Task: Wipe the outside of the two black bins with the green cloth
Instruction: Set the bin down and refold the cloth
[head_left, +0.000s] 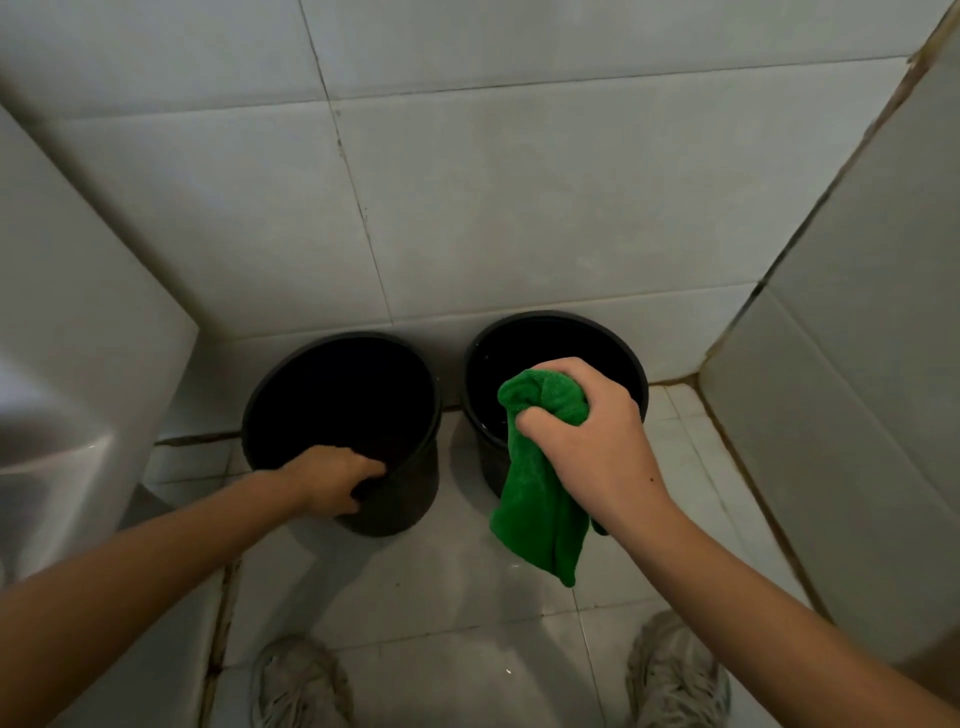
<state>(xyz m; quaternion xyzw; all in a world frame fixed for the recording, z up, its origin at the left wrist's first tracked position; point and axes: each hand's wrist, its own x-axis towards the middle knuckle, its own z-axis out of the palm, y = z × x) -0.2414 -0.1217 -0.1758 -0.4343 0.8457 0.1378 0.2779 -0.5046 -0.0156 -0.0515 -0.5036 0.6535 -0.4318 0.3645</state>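
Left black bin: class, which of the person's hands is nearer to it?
Left. The left hand grips the left black bin at its near rim; the right hand holds the green cloth beside it.

Place: a bathroom or toilet room, seen in a tiled corner.
Walls: large pale glazed wall tiles (467, 208) with dark, grimy grout lines.
Floor: small glossy white floor tiles (467, 587), stained along the joints.
Fixture: a white ceramic fixture (78, 364) at the left edge, partly out of view.
Bins: two black bins, the left bin (405, 488) and the right bin (550, 338), against the wall.
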